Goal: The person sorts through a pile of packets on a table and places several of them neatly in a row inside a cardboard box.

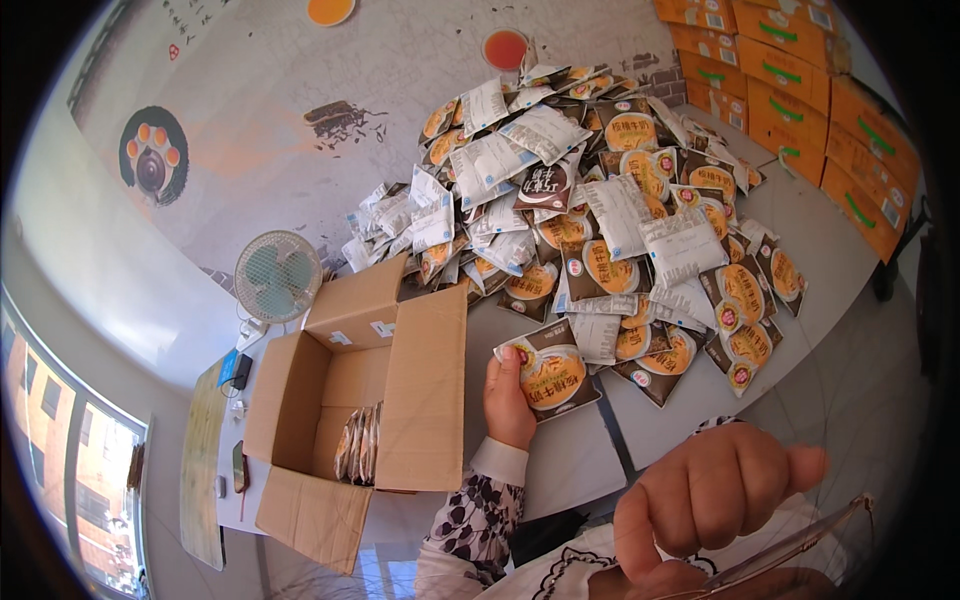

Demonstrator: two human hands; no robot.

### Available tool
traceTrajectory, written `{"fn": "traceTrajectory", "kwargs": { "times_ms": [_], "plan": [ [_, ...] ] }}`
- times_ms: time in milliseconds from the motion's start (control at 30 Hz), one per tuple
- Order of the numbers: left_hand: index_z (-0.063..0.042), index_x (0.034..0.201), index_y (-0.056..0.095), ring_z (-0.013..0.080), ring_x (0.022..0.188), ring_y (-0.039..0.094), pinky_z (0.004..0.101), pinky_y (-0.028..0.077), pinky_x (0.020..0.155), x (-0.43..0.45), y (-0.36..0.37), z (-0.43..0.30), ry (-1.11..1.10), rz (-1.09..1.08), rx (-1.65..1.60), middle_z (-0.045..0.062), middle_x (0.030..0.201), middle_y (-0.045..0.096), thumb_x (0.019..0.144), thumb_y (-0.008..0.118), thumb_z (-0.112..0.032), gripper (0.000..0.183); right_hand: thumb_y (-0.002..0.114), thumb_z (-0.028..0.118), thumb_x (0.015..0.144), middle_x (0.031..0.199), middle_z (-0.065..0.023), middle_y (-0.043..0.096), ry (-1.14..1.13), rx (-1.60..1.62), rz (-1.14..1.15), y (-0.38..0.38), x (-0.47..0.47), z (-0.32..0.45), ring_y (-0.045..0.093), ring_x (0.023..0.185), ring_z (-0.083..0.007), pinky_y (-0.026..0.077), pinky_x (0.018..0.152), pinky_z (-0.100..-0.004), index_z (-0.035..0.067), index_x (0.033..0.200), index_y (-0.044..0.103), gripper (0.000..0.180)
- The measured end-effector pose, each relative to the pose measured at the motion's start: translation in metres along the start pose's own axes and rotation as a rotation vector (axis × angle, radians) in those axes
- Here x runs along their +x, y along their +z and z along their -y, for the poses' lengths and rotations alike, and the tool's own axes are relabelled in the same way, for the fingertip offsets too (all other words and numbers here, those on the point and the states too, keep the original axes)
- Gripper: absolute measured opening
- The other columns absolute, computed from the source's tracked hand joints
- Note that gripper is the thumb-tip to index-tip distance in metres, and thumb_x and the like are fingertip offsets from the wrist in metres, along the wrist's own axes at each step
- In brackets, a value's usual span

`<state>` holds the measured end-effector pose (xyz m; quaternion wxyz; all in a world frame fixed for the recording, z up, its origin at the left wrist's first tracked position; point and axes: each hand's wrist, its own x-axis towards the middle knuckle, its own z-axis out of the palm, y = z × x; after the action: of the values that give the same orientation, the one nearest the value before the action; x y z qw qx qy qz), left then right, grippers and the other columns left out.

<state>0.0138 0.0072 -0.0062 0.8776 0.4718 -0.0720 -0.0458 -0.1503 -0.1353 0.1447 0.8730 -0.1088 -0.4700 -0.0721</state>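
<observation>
My left hand point(508, 397) grips a brown and orange milk-drink pouch point(555, 371) by its left edge, thumb on top, above the grey table point(551, 465). Just beyond lies a large heap of similar pouches point(607, 217), some printed side up and others showing their pale backs. To the left of that hand stands an open cardboard box point(300, 405), flaps spread. Several pouches point(358, 446) stand on edge in its near right corner. Close to the camera is my right hand point(709, 495), fingers curled, near a pair of glasses point(795, 536); its palm side is hidden.
A small fan point(277, 276) stands behind the box. Left of the box are a phone point(240, 466), a black adapter point(238, 371) and a wooden board point(202, 457). Orange cartons with green handles point(787, 109) are stacked at the far right. A decorated wall point(247, 135) rises behind the table.
</observation>
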Motion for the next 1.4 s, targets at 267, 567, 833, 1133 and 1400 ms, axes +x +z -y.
{"fn": "traceTrajectory", "kwargs": {
  "times_ms": [267, 567, 833, 1133, 1400],
  "plan": [
    [-0.002, 0.107, 0.055, 0.0139, 0.091, 0.06, 0.0313, 0.051, 0.083, 0.001, 0.0, 0.002, 0.019, 0.019, -0.004, 0.005, 0.1, 0.06, 0.102, 0.046, -0.031, 0.031, 0.034, 0.046, 0.102, 0.047, -0.0014, 0.042, -0.133, 0.038, 0.133, -0.009, 0.004, -0.015, 0.034, 0.037, -0.0144, 0.043, 0.055, -0.0405, 0.012, 0.055, 0.04, 0.058],
    [-0.002, 0.108, 0.054, 0.0155, 0.092, 0.061, 0.0331, 0.052, 0.083, 0.003, 0.001, 0.003, 0.011, 0.009, 0.001, 0.006, 0.101, 0.059, 0.103, 0.045, -0.032, 0.032, 0.039, 0.046, 0.101, 0.048, -0.0013, 0.042, -0.126, 0.036, 0.226, -0.014, 0.008, -0.014, 0.035, 0.036, -0.0135, 0.051, 0.064, -0.0401, 0.012, 0.058, 0.044, 0.055],
    [-0.002, 0.111, 0.055, 0.0216, 0.099, 0.063, 0.038, 0.053, 0.087, 0.002, -0.001, -0.012, -0.119, 0.021, -0.222, 0.01, 0.111, 0.061, 0.103, 0.042, -0.034, 0.035, 0.045, 0.012, 0.091, 0.067, -0.0028, 0.058, 0.079, -0.863, 0.358, -0.084, 0.007, 0.021, 0.049, 0.056, -0.0197, 0.048, 0.066, -0.0391, 0.008, 0.067, 0.054, 0.026],
    [-0.005, 0.126, 0.051, 0.028, 0.115, 0.057, 0.0478, 0.046, 0.099, 0.01, -0.005, -0.006, -0.226, -0.104, -0.434, 0.012, 0.125, 0.059, 0.102, 0.036, -0.044, 0.049, 0.069, 0.021, 0.088, 0.086, -0.0056, 0.064, 0.81, -1.317, -0.406, -0.163, -0.049, -0.005, 0.061, 0.077, -0.0126, 0.051, 0.069, -0.0272, -0.001, 0.097, 0.061, 0.026],
    [-0.004, 0.127, 0.05, 0.0285, 0.12, 0.054, 0.0478, 0.042, 0.102, 0.005, -0.002, 0.0, -0.04, -0.057, -0.45, 0.012, 0.129, 0.057, 0.101, 0.042, -0.037, 0.043, 0.061, 0.033, 0.094, 0.087, -0.0027, 0.063, 0.786, -0.997, -0.692, -0.171, -0.054, -0.028, 0.058, 0.075, -0.0087, 0.05, 0.068, -0.0252, 0.001, 0.095, 0.061, 0.032]
  ]
}}
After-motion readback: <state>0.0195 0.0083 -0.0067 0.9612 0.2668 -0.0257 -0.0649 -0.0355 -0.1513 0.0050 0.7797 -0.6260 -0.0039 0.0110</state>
